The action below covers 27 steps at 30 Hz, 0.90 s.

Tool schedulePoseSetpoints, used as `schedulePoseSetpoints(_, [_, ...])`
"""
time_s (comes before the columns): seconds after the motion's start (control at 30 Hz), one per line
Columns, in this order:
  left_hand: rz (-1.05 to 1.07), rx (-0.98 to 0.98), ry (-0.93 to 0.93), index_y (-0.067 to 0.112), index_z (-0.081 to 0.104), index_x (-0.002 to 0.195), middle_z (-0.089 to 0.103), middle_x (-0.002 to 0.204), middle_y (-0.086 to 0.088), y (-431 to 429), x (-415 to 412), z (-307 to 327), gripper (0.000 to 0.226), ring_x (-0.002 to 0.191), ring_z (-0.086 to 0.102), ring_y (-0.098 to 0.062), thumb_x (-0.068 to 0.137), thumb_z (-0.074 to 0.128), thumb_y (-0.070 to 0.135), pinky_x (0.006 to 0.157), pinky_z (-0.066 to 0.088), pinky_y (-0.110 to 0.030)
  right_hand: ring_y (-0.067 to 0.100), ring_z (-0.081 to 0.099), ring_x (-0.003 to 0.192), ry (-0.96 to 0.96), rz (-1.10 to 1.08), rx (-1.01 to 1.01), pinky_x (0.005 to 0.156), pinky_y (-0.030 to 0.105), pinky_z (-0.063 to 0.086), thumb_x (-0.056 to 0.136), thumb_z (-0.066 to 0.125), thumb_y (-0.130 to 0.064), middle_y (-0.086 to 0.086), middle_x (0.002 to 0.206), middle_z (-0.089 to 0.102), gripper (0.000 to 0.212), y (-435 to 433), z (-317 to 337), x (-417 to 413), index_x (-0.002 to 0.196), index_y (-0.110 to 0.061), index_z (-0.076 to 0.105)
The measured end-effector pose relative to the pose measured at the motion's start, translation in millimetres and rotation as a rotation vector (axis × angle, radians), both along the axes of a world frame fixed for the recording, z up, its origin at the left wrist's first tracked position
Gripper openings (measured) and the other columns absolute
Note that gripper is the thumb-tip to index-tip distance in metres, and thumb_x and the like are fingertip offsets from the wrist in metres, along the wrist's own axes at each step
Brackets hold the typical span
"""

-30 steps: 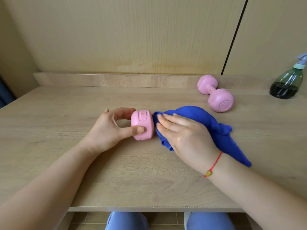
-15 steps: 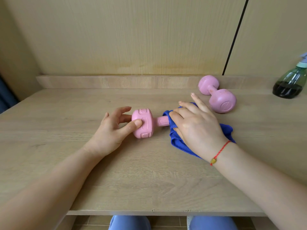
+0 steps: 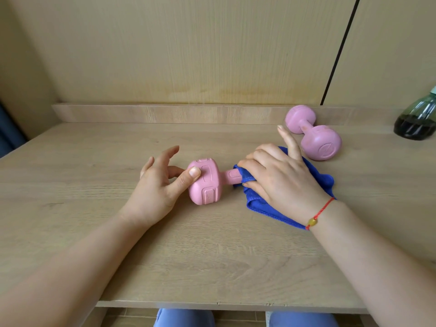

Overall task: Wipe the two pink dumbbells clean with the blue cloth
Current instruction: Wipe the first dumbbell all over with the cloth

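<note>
A pink dumbbell (image 3: 207, 182) lies on its side in the middle of the wooden table (image 3: 212, 256). My left hand (image 3: 160, 187) steadies its left head with thumb and fingertips. Over the dumbbell's handle and right head, my right hand (image 3: 280, 182) presses the blue cloth (image 3: 266, 208), gripping it with the index finger raised; that right head is hidden. The second pink dumbbell (image 3: 313, 134) rests untouched at the back right, just beyond my right hand.
A dark green spray bottle (image 3: 416, 121) stands at the far right edge. A low wooden ledge (image 3: 177, 114) runs along the back of the table below a panelled wall. My knees show under the front edge.
My right hand with the cloth has slid rightward along the dumbbell, baring its handle. The left thumb stays on the left head, and the dumbbell has turned slightly.
</note>
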<state>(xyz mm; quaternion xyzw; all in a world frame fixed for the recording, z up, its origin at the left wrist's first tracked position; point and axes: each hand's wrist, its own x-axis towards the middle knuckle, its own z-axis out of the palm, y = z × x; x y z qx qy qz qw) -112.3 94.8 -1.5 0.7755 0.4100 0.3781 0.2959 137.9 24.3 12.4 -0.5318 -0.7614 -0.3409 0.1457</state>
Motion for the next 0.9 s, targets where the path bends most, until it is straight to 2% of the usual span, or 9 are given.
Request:
schedulePoseSetpoints(0.1, [0.017,0.013,0.025,0.019,0.035,0.147,0.067,0.086,0.038,0,0,0,0.092,0.106,0.056,0.013,0.077,0.041,0.078,0.119,0.019,-0.050,0.023,0.060,0.100,0.011,0.044,-0.022,0.120,0.053,0.006,0.088,0.055,-0.034,-0.003,0.094,0.063,0.029,-2,1,3,0.108,-0.017,0.066])
schedulePoseSetpoints(0.23, [0.050,0.063,0.048,0.028,0.034,0.147,0.065,0.107,0.031,-2,-1,0,0.095,0.122,0.040,0.023,0.074,0.032,0.088,0.121,-0.005,-0.046,0.021,0.061,0.100,0.046,0.079,-0.028,0.119,0.056,0.011,0.090,0.051,-0.036,-0.006,0.097,0.066,0.033,-1,1,6,0.111,-0.019,0.069])
schedulePoseSetpoints(0.33, [0.049,0.152,0.051,0.023,0.027,0.152,0.059,0.115,0.031,-8,-3,2,0.110,0.128,0.038,0.017,0.064,0.050,0.087,0.120,-0.011,-0.043,0.019,0.063,0.099,0.121,0.103,-0.006,0.117,0.057,0.015,0.086,0.057,-0.033,-0.009,0.098,0.071,0.032,1,2,6,0.110,-0.021,0.073])
schedulePoseSetpoints(0.43, [0.048,0.265,0.152,0.025,0.024,0.153,0.054,0.124,0.028,-11,-5,0,0.122,0.133,0.037,0.008,0.052,0.065,0.080,0.119,-0.015,-0.037,0.020,0.065,0.096,0.162,0.121,0.038,0.117,0.055,0.019,0.081,0.061,-0.024,-0.011,0.098,0.074,0.026,1,4,7,0.102,-0.022,0.076])
schedulePoseSetpoints(0.53, [0.047,0.240,0.162,0.023,0.023,0.153,0.051,0.124,0.032,-9,-5,-1,0.126,0.130,0.031,0.017,0.048,0.066,0.079,0.118,-0.014,-0.031,0.023,0.066,0.093,0.158,0.118,0.063,0.116,0.052,0.022,0.068,0.074,-0.010,-0.007,0.091,0.074,0.028,-4,2,6,0.095,-0.018,0.076])
schedulePoseSetpoints(0.6, [0.042,0.217,0.149,0.023,0.024,0.153,0.052,0.124,0.031,-9,-4,0,0.127,0.129,0.029,0.021,0.048,0.067,0.078,0.119,-0.012,-0.033,0.023,0.066,0.090,0.154,0.118,0.083,0.116,0.046,0.024,0.070,0.067,-0.006,-0.003,0.084,0.073,0.024,-7,-1,1,0.091,-0.014,0.076])
schedulePoseSetpoints(0.7, [0.039,0.204,0.139,0.025,0.027,0.152,0.053,0.123,0.031,-9,-4,1,0.124,0.130,0.032,0.018,0.047,0.067,0.078,0.121,-0.007,-0.038,0.022,0.067,0.100,0.200,0.181,0.010,0.112,0.042,0.032,0.080,0.053,-0.011,0.002,0.103,0.075,0.030,-9,-5,-14,0.099,-0.012,0.076])
schedulePoseSetpoints(0.8, [0.033,0.203,0.125,0.027,0.027,0.151,0.056,0.125,0.026,-9,-3,0,0.123,0.127,0.031,0.021,0.047,0.068,0.078,0.122,-0.004,-0.040,0.018,0.062,0.115,0.183,0.198,-0.108,0.113,0.043,0.030,0.085,0.046,-0.015,-0.001,0.125,0.067,0.039,-11,-11,-27,0.114,-0.015,0.072])
schedulePoseSetpoints(0.9, [0.026,0.197,0.115,0.029,0.027,0.151,0.056,0.125,0.025,-8,-4,1,0.123,0.128,0.032,0.019,0.046,0.069,0.077,0.122,-0.003,-0.040,0.019,0.063,0.107,0.159,0.102,-0.047,0.118,0.048,0.022,0.086,0.050,-0.017,-0.006,0.114,0.071,0.035,-14,-7,-26,0.111,-0.020,0.073])
